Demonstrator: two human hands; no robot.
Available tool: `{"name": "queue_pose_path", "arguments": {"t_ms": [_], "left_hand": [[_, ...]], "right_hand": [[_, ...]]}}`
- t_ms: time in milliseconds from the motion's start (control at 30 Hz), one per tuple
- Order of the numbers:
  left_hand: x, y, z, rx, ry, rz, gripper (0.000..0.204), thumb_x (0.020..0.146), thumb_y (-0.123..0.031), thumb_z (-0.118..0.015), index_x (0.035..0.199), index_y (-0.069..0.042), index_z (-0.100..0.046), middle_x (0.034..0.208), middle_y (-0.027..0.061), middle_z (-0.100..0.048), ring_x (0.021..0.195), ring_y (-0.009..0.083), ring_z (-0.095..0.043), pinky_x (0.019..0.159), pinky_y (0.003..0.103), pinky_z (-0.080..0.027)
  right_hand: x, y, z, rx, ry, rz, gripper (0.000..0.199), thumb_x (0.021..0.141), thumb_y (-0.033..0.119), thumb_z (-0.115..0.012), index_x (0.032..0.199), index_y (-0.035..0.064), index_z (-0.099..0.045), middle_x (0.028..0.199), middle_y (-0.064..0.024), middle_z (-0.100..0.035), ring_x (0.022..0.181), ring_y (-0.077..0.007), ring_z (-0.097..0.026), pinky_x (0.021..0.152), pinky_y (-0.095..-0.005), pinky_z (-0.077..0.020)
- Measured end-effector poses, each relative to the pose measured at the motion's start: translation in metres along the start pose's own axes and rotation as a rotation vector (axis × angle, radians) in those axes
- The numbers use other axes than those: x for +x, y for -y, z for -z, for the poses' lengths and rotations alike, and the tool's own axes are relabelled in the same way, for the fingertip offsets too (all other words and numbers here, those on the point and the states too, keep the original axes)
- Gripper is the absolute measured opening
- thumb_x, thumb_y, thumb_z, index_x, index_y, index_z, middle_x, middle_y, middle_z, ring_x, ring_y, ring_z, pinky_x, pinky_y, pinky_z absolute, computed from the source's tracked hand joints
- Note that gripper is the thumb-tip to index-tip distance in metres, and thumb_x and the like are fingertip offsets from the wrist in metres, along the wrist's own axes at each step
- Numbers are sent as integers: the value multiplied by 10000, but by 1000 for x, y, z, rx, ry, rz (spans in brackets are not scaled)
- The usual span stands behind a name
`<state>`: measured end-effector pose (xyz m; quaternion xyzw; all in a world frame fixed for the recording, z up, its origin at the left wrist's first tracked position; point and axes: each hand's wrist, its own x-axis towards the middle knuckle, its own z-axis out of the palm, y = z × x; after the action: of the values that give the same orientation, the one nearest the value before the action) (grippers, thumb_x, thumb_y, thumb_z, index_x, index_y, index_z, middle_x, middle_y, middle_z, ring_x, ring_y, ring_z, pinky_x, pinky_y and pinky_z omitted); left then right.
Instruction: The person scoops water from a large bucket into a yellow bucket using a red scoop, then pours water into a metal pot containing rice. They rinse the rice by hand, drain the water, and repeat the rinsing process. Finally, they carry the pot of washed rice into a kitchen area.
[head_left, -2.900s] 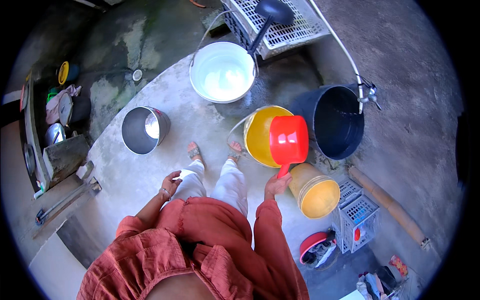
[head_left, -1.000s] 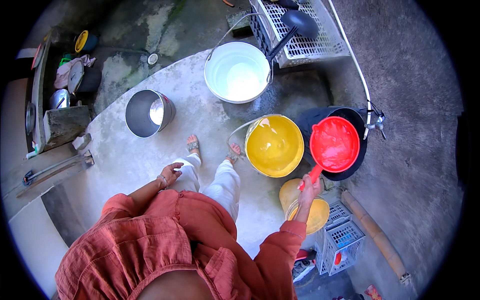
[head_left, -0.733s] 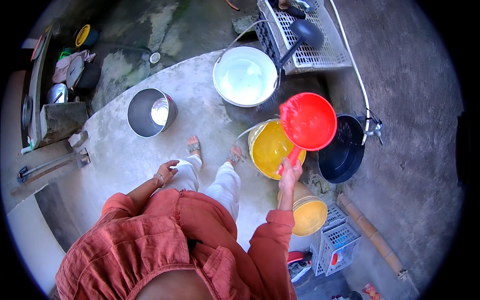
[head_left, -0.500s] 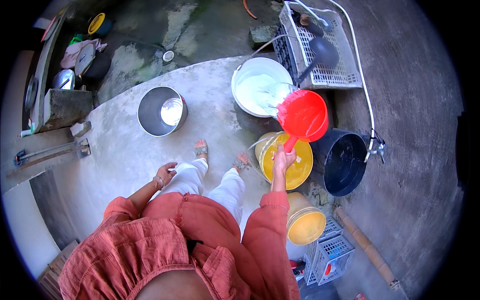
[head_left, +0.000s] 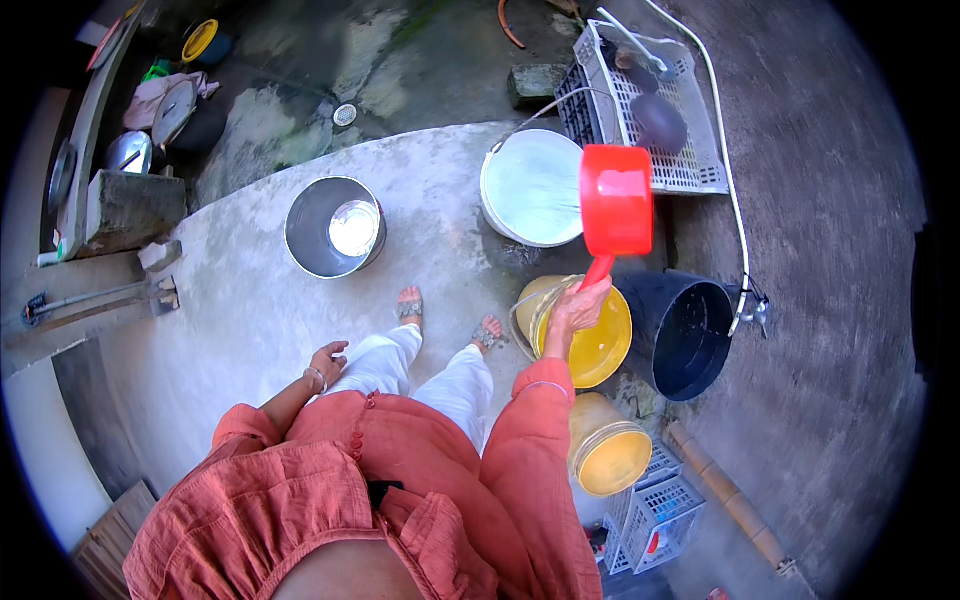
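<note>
My right hand (head_left: pixel 580 305) grips the handle of a red plastic dipper (head_left: pixel 617 200), tilted on its side with its mouth toward the white bucket (head_left: pixel 490 205). Thin streaks of water run from the dipper into that bucket, where the water looks pale and stirred. Below my right hand stands a yellow bucket (head_left: pixel 612 350), and a black bucket (head_left: pixel 690 340) is to its right. My left hand (head_left: pixel 328 362) hangs beside my left thigh, holding nothing, its fingers loosely apart. A steel pot (head_left: pixel 375 250) stands on the concrete farther ahead of it.
A white plastic crate (head_left: pixel 708 175) holding a dark ladle sits at the far right. A pale hose (head_left: pixel 738 220) runs to a tap (head_left: pixel 760 312) at the wall. Another yellow bucket (head_left: pixel 612 460) and grey baskets (head_left: pixel 665 510) are near my right side. Lidded pots line the far left.
The red dipper has tipped further over, and the thick pour has thinned to streaks. My left hand stays by my thigh. The whole view has shifted slightly.
</note>
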<state>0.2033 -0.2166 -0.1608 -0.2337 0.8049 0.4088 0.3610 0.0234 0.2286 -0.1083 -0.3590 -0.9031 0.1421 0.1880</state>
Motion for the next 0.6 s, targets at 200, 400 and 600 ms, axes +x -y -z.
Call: {"name": "queue_pose_path", "arguments": {"t_ms": [200, 400, 600], "left_hand": [[11, -35, -12, 106, 46, -22, 376, 782, -4, -519, 1152, -64, -484, 1110, 137, -511, 913, 206, -546, 808, 286, -444], [8, -73, -56, 91, 108, 2, 390, 776, 33, -508, 1159, -32, -474, 1115, 131, -504, 916, 197, -543, 807, 268, -435], [0, -107, -108, 135, 183, 51, 392, 791, 41, -475, 1174, -38, -459, 1133, 120, -486, 935, 202, -542, 810, 268, -432]], "right_hand": [[17, -61, 25, -63, -60, 113, 499, 639, 33, -648, 1071, 30, -399, 886, -161, -521, 789, -340, -537, 647, -427, -422], [36, -176, 62, -227, -5, -302, 426, 686, 96, -627, 1038, 32, -395, 873, -161, -537, 762, -338, -560, 628, -439, -434], [85, -318, 57, -588, 250, -478, 371, 699, 165, -605, 943, -3, -382, 831, -155, -577, 732, -313, -607, 635, -406, -494]]}}
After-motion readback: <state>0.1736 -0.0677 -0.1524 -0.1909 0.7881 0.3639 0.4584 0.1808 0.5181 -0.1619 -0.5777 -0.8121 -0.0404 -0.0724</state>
